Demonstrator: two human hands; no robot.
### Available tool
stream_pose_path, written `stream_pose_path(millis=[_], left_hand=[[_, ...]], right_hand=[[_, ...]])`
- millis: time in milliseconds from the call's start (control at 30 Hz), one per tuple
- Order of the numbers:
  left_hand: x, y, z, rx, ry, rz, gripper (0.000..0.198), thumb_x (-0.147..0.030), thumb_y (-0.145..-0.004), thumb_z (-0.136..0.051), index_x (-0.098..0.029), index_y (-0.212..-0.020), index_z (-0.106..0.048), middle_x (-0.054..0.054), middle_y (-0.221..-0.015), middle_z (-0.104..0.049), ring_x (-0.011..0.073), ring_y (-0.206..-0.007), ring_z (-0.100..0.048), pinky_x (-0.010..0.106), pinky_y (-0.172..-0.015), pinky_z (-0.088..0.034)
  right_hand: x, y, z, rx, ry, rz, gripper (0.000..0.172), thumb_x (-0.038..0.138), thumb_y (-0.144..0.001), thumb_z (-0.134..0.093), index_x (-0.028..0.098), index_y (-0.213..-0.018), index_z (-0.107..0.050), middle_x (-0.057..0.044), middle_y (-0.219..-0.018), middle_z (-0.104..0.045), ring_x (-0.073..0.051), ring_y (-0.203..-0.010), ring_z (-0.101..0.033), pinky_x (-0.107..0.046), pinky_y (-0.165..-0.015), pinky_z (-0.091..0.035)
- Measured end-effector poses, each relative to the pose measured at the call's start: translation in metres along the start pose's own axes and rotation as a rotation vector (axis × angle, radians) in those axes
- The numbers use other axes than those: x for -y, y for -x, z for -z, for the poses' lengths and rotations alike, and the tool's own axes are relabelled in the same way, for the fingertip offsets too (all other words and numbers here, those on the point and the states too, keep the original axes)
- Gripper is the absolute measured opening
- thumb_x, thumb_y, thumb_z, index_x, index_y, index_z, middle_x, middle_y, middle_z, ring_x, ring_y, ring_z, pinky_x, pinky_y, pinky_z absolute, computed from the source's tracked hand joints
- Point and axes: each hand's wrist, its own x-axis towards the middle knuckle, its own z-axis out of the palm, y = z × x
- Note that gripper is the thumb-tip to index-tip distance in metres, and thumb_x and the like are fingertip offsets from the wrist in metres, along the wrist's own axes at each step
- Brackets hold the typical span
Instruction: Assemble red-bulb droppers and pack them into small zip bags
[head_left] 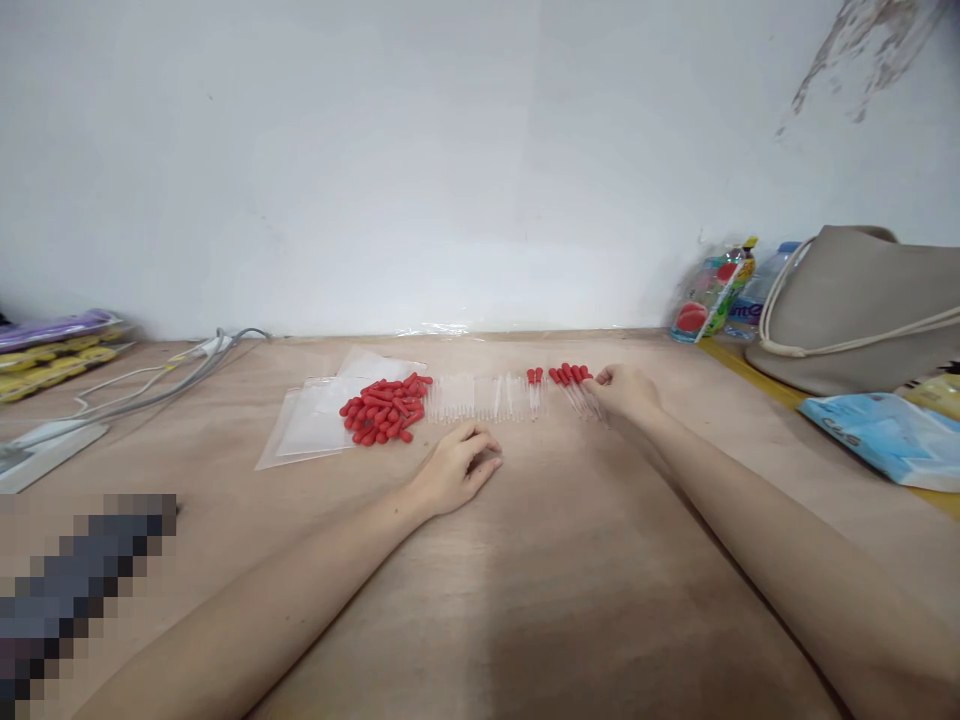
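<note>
A pile of several red rubber caps [386,408] lies on clear plastic bags [315,420] on the wooden table [525,580]. To its right runs a row of clear glass tubes [480,398], then two tubes with red caps [534,385] and a bunch of several capped droppers [574,385]. My left hand [457,465] rests on the table just in front of the bare tubes, fingers loosely curled, nothing visibly in it. My right hand [624,392] lies beside the capped bunch, its fingertips pinched at the droppers' red ends.
Grey cables [172,375] and a flat white item [45,450] lie at the left, with yellow and purple packets [52,350] behind. At the right stand a beige bag [862,310], a snack pouch [712,295], a bottle and a blue packet [885,435].
</note>
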Motion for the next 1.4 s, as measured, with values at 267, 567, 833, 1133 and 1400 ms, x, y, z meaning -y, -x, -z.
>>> stream_pose_path(millis=[267,567,833,1133,1400], left_hand=[[0.0,0.0,0.0,0.001,-0.005,0.0,0.013,-0.021,-0.082,-0.048,-0.017,-0.09,-0.056,0.005,-0.091,-0.053,0.0128,-0.071,-0.052,0.028,-0.067,-0.045],[-0.001,0.0,-0.001,-0.012,-0.032,-0.002,0.011,-0.021,-0.081,-0.048,-0.017,-0.088,-0.056,0.004,-0.089,-0.053,0.0137,-0.074,-0.052,0.029,-0.07,-0.045],[0.022,-0.003,0.02,-0.225,-0.41,0.179,0.011,-0.026,-0.078,-0.052,-0.016,-0.079,-0.057,0.007,-0.082,-0.052,0.0218,-0.082,-0.049,0.037,-0.073,-0.043],[0.052,-0.005,0.055,-0.197,-0.668,0.365,0.014,-0.025,-0.072,-0.059,-0.016,-0.062,-0.055,0.008,-0.074,-0.051,0.0298,-0.086,-0.049,0.045,-0.075,-0.039],[0.06,-0.006,0.051,-0.243,-0.65,0.352,0.01,-0.022,-0.075,-0.052,-0.018,-0.066,-0.05,0.01,-0.072,-0.055,0.0313,-0.081,-0.051,0.047,-0.07,-0.039]], right_hand=[[0.039,0.018,-0.015,0.047,0.014,0.187,0.027,0.04,-0.072,-0.046,0.024,-0.063,-0.065,-0.003,-0.071,-0.065,-0.022,-0.077,-0.058,-0.038,-0.078,-0.034],[0.062,0.009,-0.013,0.174,0.113,0.086,0.031,0.042,-0.072,-0.048,0.017,-0.081,-0.063,-0.012,-0.081,-0.064,-0.027,-0.084,-0.058,-0.036,-0.07,-0.039],[0.07,0.007,-0.012,0.233,0.09,0.066,0.037,0.052,-0.074,-0.043,0.02,-0.075,-0.061,-0.01,-0.087,-0.063,-0.023,-0.08,-0.058,-0.032,-0.065,-0.039],[0.058,0.034,0.008,0.077,0.087,0.237,0.028,0.037,-0.078,-0.038,0.018,-0.067,-0.055,-0.009,-0.074,-0.062,-0.024,-0.075,-0.057,-0.034,-0.068,-0.034],[0.023,0.085,-0.01,-0.103,-0.18,0.674,0.011,0.025,-0.082,-0.042,0.017,-0.081,-0.05,-0.004,-0.075,-0.062,-0.018,-0.07,-0.056,-0.035,-0.078,-0.03]])
